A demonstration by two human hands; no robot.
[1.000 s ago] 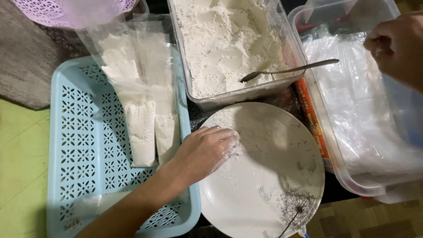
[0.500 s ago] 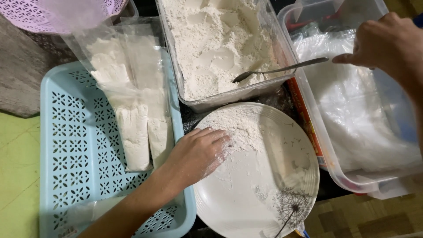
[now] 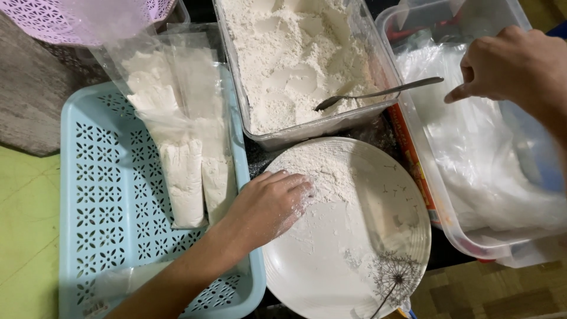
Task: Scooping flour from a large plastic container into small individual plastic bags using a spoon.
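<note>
Left hand [image 3: 269, 207] lies palm-down; right hand [image 3: 514, 65] hovers, loosely curled.

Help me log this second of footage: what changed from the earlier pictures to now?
The right hand moved left over the clear bin, toward the spoon, holding nothing. The left hand stayed on the floured plate. The filled bags in the blue basket and the flour tub kept their places.

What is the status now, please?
Left hand on floured plate. Right hand above bin of plastic bags, near spoon. Nothing blocking.
</note>
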